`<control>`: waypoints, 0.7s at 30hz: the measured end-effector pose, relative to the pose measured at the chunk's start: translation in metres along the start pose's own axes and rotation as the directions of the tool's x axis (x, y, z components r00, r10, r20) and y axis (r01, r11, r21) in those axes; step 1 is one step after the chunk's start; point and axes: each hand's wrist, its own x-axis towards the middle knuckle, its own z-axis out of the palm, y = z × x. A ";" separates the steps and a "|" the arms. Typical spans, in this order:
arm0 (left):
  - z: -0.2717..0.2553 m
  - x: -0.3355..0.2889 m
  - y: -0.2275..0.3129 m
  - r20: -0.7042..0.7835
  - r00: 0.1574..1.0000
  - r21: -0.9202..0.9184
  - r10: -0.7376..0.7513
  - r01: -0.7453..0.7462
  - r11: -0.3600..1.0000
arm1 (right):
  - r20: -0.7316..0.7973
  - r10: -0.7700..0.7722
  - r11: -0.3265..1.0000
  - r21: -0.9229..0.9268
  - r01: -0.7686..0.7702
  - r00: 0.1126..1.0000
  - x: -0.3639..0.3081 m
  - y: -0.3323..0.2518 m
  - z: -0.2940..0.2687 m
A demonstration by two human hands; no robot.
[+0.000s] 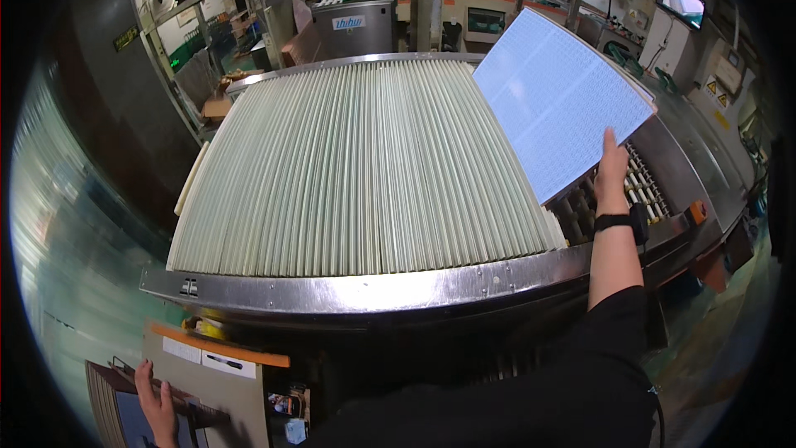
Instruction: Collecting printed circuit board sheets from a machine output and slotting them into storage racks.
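My right hand point(612, 168) is closed on the lower right edge of a flat light-blue panel point(564, 99) with a fine repeating pattern, its thumb on the face. The panel stands tilted at the right end of a long row of pale upright slats point(356, 174) on a metal-framed machine. Whether its lower edge rests on the rollers is hidden. At the lower left, my left hand point(155, 405) has its fingers apart and holds nothing that I can see. It is beside a stack of brown-edged boards point(104, 402) and a grey board point(186, 365) with an orange top edge.
Rollers point(645, 187) show beneath the panel. A shiny steel rail point(373, 292) runs along the machine's front, with an orange block point(697, 213) at its right end. A pen point(224, 362) lies on white paper. Behind stands a grey control cabinet point(355, 29).
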 end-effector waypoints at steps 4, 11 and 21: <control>0.000 0.018 0.016 0.052 0.998 -0.019 0.026 -0.025 1.000 | -0.014 -0.042 0.973 0.224 0.044 0.999 0.084 -0.049 0.009; -0.018 -0.045 0.016 -0.029 0.999 0.021 0.041 -0.040 0.999 | 0.209 -0.173 0.856 0.515 0.042 0.962 0.008 -0.156 0.030; -0.063 -0.102 0.022 -0.385 0.886 -0.473 -0.257 0.049 0.880 | 0.653 -0.206 0.706 0.615 -0.352 0.729 -0.113 -0.225 0.142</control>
